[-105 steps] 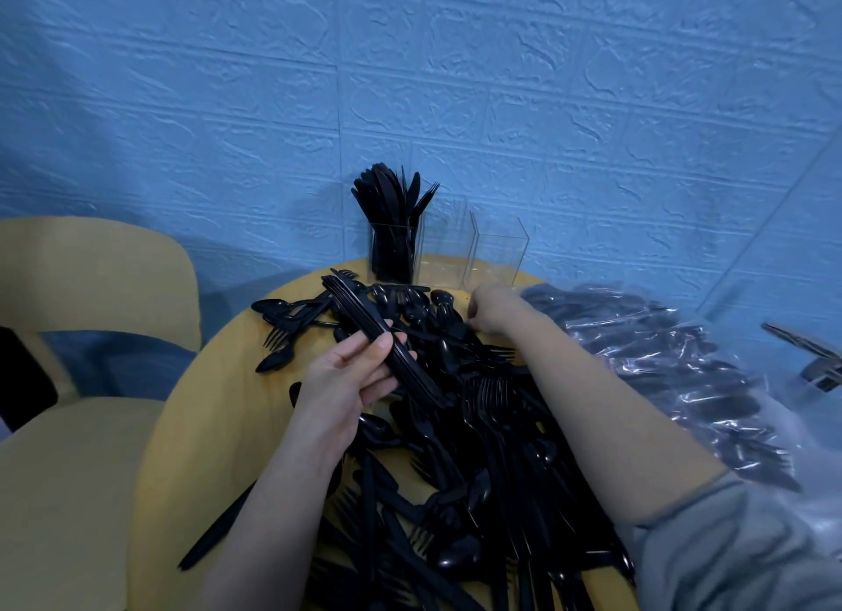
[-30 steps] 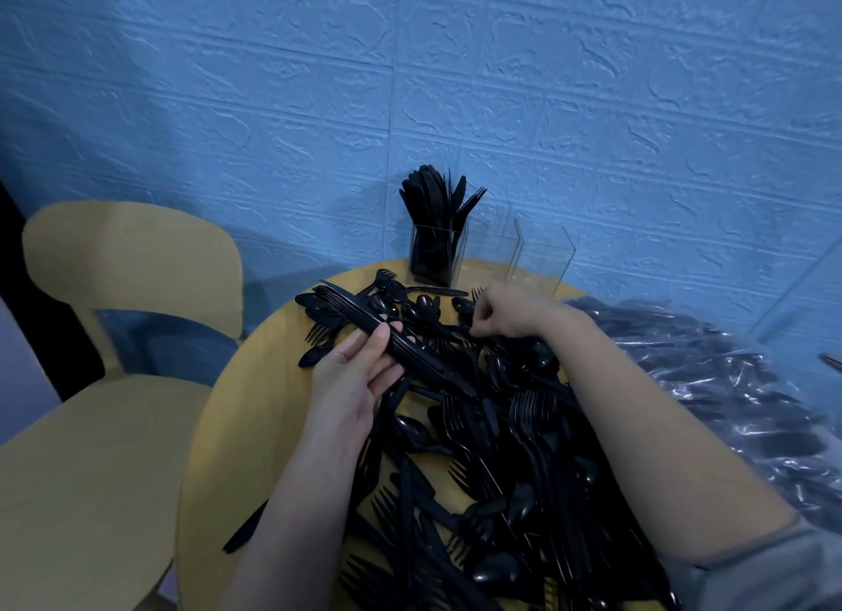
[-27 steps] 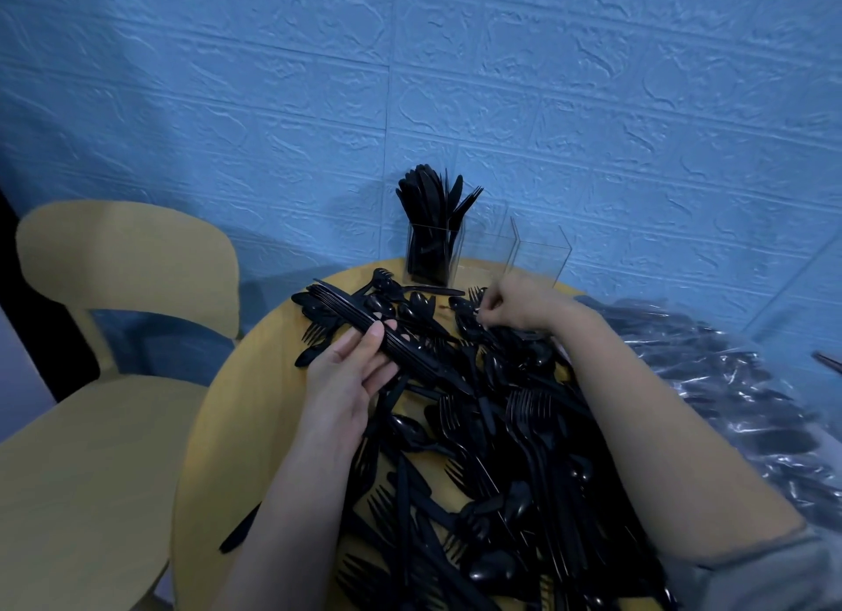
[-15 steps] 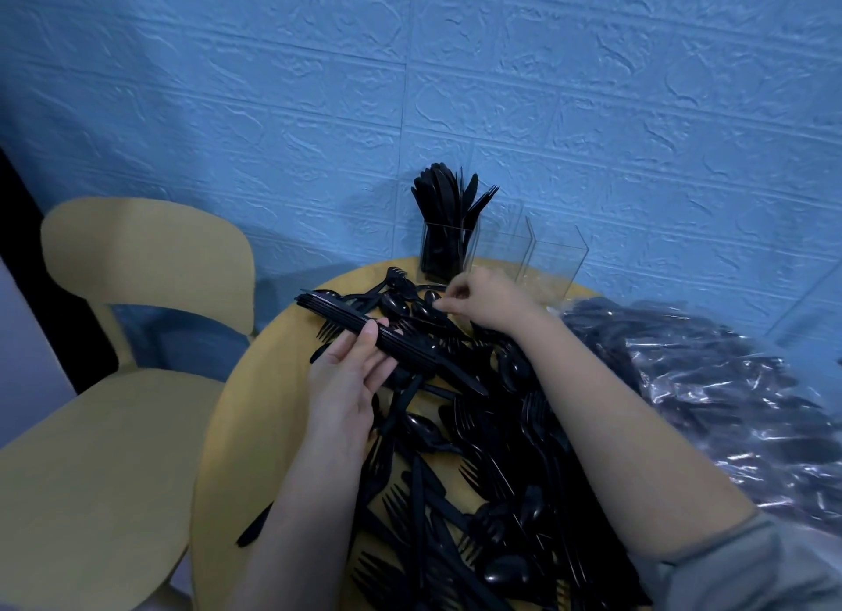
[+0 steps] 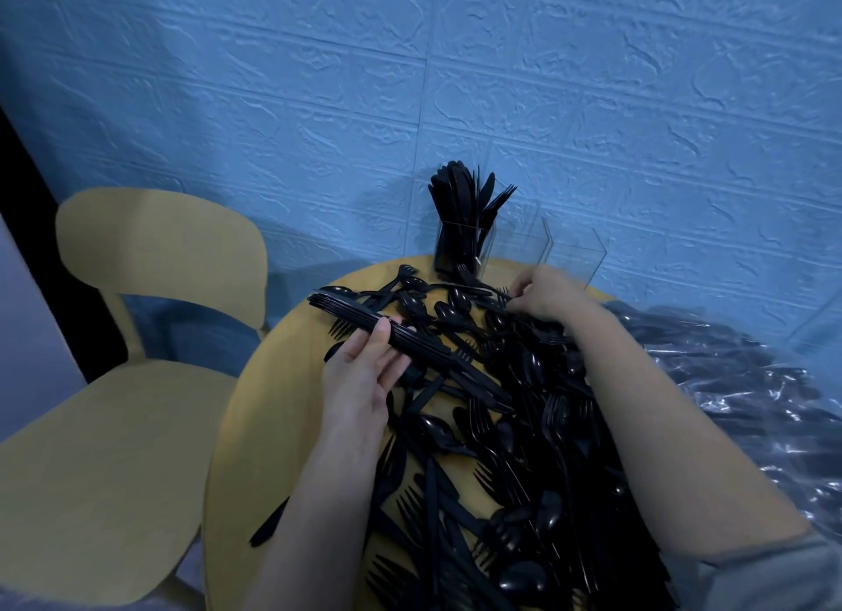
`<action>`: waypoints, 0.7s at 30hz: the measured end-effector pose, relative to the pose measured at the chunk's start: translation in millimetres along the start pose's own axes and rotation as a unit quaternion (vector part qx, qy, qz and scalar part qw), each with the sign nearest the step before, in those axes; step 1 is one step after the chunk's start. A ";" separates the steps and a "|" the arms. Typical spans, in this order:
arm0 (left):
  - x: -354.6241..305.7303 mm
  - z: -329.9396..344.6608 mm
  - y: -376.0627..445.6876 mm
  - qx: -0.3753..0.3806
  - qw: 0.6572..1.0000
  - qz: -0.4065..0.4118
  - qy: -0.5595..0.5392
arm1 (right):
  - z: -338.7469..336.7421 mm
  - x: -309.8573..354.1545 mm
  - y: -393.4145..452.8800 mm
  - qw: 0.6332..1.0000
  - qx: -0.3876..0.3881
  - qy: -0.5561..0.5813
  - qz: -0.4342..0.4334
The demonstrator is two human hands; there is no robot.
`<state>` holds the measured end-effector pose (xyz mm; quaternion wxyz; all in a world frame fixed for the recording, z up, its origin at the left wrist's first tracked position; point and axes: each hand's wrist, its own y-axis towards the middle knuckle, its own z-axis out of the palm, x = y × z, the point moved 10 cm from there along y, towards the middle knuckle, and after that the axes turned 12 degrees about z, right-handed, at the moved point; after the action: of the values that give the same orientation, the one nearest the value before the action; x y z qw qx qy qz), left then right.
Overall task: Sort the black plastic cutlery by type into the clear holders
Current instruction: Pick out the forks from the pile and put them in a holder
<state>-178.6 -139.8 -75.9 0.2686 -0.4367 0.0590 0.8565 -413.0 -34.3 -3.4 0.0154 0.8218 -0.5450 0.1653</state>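
Your left hand (image 5: 364,373) grips bundle of knives (image 5: 396,337), fingers curled over it; long axis runs up-left to down-right, tips pointing away from holders. Your right hand (image 5: 542,296) pinches single knife (image 5: 483,289) at far edge of pile (image 5: 524,428) on worktop (image 5: 273,428); knife lies roughly level, handle end toward left. Knife holder (image 5: 460,246) stands just beyond, up-left of right hand, already packed; two clear holders (image 5: 546,255) beside it look empty. Right hand nearer. Judgement: swing knife upright before dropping in.
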 end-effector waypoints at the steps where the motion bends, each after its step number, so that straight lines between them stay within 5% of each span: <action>1: -0.3 -0.7 0.2 -0.003 1.000 0.000 -0.002 | -1.4 -3.0 0.0 1.000 -0.003 -0.011 0.003; 6: -2.9 -5.9 3.0 -0.017 1.000 0.003 -0.007 | -2.1 -0.9 -4.4 0.995 -0.041 -0.096 0.001; 9: -10.1 -8.9 3.8 -0.024 1.000 0.019 -0.004 | -5.2 28.5 -17.2 0.990 -0.087 -0.081 -0.075; 14: -42.5 -29.4 5.4 -0.084 0.993 0.089 -0.007 | 41.2 86.7 -48.5 0.970 0.027 -0.087 -0.224; 21: -52.7 -41.0 2.2 -0.064 0.994 0.073 0.052 | 46.5 80.4 -34.7 0.975 -0.015 -0.147 -0.163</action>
<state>-125.3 -177.0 -60.2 0.1729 -0.4914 0.0496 0.8522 -341.6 -101.4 -18.8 -0.0261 0.9147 -0.4022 0.0297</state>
